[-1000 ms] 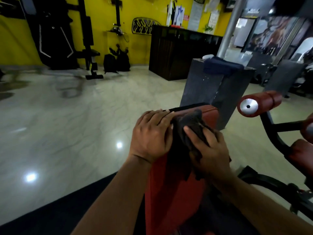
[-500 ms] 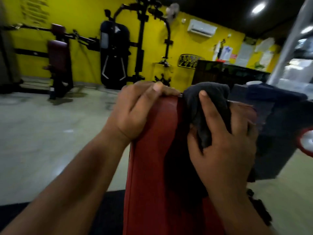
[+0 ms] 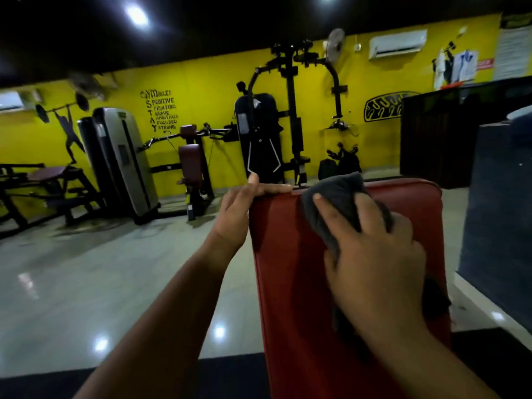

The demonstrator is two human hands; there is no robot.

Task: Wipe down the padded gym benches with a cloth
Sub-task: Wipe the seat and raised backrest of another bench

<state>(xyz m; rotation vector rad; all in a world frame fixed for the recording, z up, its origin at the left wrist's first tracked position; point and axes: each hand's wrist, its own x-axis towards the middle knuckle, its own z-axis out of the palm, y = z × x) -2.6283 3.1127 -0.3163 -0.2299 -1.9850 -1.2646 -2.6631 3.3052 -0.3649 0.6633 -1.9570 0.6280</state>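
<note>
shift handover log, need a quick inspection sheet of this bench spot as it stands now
surface: red bench pad, upright, with a darker patch under the cloth; damp or shadow, cannot tell
job's things: grey cloth, bunched at the pad's top edge
clutter: dark bags on the floor by the far wall
grips: left hand holds the pad's top left corner; right hand holds the cloth against the pad
cables: nothing seen
surroundings: glossy floor, yellow wall, weight machines, dark counter at right
</note>
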